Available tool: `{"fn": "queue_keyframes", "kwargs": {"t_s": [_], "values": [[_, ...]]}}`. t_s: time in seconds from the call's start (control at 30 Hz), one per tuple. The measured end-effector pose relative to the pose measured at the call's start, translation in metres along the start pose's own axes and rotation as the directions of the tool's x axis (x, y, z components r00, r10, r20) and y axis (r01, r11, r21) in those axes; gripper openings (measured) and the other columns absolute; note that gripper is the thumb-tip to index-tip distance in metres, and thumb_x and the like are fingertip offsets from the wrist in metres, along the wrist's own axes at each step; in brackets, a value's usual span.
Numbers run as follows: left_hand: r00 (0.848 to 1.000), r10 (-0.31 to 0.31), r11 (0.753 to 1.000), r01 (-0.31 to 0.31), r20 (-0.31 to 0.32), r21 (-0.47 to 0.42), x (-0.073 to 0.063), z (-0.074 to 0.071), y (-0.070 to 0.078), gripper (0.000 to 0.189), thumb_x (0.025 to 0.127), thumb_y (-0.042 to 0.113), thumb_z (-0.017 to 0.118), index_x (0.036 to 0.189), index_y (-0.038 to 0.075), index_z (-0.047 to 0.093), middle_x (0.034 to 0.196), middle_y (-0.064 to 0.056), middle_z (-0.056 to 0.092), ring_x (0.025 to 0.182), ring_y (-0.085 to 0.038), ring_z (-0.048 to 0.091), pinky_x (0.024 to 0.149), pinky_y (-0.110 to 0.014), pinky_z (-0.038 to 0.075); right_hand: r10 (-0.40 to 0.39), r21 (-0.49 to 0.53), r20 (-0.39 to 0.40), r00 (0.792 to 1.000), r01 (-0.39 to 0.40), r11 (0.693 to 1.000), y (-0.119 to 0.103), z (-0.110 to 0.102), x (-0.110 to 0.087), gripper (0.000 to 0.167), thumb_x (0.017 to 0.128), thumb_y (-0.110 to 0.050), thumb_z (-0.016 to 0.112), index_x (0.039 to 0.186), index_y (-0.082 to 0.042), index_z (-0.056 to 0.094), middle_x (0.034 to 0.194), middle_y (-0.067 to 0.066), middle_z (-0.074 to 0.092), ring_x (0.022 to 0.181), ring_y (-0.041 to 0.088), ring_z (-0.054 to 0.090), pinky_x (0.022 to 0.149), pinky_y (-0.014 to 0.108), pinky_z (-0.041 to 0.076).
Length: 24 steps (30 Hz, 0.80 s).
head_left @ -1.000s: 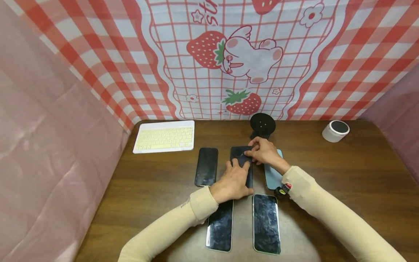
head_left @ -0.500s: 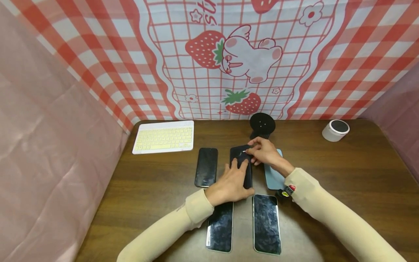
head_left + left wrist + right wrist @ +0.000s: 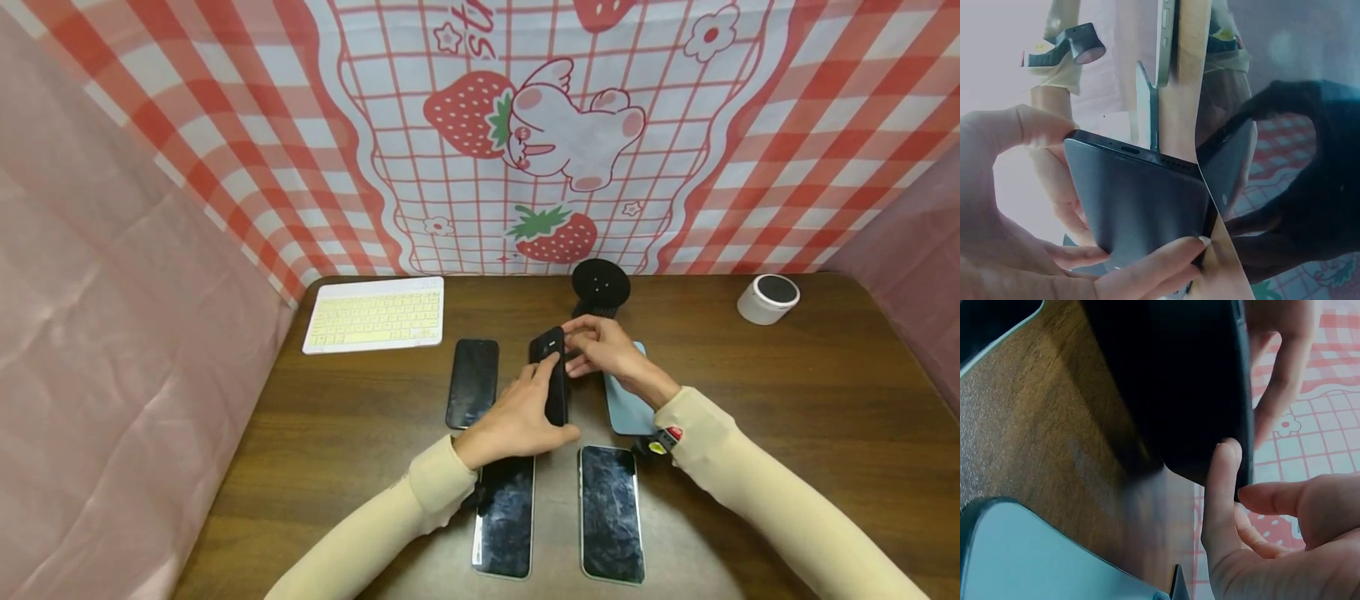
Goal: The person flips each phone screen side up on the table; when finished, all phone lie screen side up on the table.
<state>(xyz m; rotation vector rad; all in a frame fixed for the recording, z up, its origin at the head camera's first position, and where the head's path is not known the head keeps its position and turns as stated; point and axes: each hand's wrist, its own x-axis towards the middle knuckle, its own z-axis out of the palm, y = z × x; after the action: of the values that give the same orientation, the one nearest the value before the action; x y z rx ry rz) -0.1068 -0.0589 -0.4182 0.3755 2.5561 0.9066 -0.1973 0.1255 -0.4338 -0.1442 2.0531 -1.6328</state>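
A black phone (image 3: 542, 347) is tilted up on its left long edge, its camera side facing left in the head view. My left hand (image 3: 513, 421) holds it, fingers on its back; in the left wrist view the thumb touches a corner beside the charging port of the phone (image 3: 1135, 194). My right hand (image 3: 613, 354) pinches the phone's upper right edge, thumb and fingers on either side of it in the right wrist view. The dark screen side of the phone (image 3: 1172, 375) faces the right wrist camera. A light blue phone (image 3: 627, 407) lies under my right wrist.
Dark-screened phones lie around: one phone (image 3: 472, 383) at left, one phone (image 3: 504, 529) under my left wrist, another phone (image 3: 611, 512) nearer me. Behind are a black round stand (image 3: 602, 285), a white keyboard (image 3: 375, 312) and a white cylinder (image 3: 768, 300). A checked cloth (image 3: 450, 192) hangs behind.
The black phone lay flat under my left fingers; its right edge is now lifted and it tilts leftward. My left hand has shifted slightly left, and my right hand stays at the upper edge.
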Motion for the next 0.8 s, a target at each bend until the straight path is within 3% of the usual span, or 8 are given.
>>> {"fn": "queue_keyframes", "kwargs": {"t_s": [0.17, 0.33, 0.4, 0.57, 0.8], "values": [[0.999, 0.038, 0.998, -0.039, -0.030, -0.045, -0.001, -0.002, -0.003, 0.107, 0.087, 0.038, 0.079, 0.168, 0.017, 0.013, 0.162, -0.022, 0.039, 0.138, -0.042, 0.054, 0.109, -0.055, 0.049, -0.005, 0.000, 0.056, 0.998, 0.005, 1.000, 0.001, 0.001, 0.000, 0.043, 0.111, -0.009, 0.043, 0.148, 0.013, 0.039, 0.134, 0.039, 0.059, 0.075, 0.009, 0.074, 0.077, 0.029, 0.064], [0.996, 0.056, 0.993, -0.063, -0.076, -0.096, -0.001, -0.003, -0.005, 0.102, 0.087, 0.033, 0.079, 0.167, 0.013, 0.019, 0.163, -0.019, 0.041, 0.143, -0.038, 0.050, 0.113, -0.054, 0.046, 0.024, -0.011, 0.077, 0.997, -0.023, 1.000, 0.003, 0.003, 0.000, 0.047, 0.112, -0.012, 0.044, 0.150, 0.014, 0.038, 0.139, 0.041, 0.055, 0.082, 0.011, 0.076, 0.082, 0.032, 0.064], [0.991, 0.072, 0.989, -0.086, -0.109, -0.124, 0.000, -0.004, -0.007, 0.096, 0.087, 0.029, 0.077, 0.165, 0.010, 0.024, 0.159, -0.018, 0.047, 0.135, -0.034, 0.057, 0.108, -0.049, 0.051, 0.050, -0.016, 0.071, 0.996, -0.049, 0.999, 0.004, 0.003, 0.000, 0.048, 0.112, -0.015, 0.046, 0.150, 0.013, 0.040, 0.139, 0.040, 0.056, 0.085, 0.012, 0.076, 0.081, 0.031, 0.064], [0.979, 0.113, 0.970, -0.146, -0.169, -0.195, 0.002, -0.008, -0.012, 0.080, 0.089, 0.017, 0.073, 0.158, 0.002, 0.035, 0.140, -0.019, 0.060, 0.101, -0.026, 0.069, 0.081, -0.032, 0.056, 0.104, -0.043, 0.062, 0.993, -0.102, 0.994, 0.005, 0.004, 0.000, 0.051, 0.111, -0.023, 0.051, 0.149, 0.011, 0.045, 0.141, 0.036, 0.057, 0.089, 0.014, 0.077, 0.079, 0.028, 0.063], [0.979, 0.087, 0.954, -0.134, -0.183, -0.266, 0.004, -0.014, -0.018, 0.080, 0.085, 0.010, 0.073, 0.156, -0.003, 0.039, 0.134, -0.022, 0.062, 0.096, -0.027, 0.074, 0.076, -0.029, 0.059, 0.118, -0.095, 0.029, 0.993, -0.115, 0.989, 0.004, 0.004, -0.003, 0.058, 0.107, -0.027, 0.059, 0.148, 0.011, 0.045, 0.129, 0.032, 0.066, 0.081, 0.012, 0.077, 0.076, 0.031, 0.064]]}}
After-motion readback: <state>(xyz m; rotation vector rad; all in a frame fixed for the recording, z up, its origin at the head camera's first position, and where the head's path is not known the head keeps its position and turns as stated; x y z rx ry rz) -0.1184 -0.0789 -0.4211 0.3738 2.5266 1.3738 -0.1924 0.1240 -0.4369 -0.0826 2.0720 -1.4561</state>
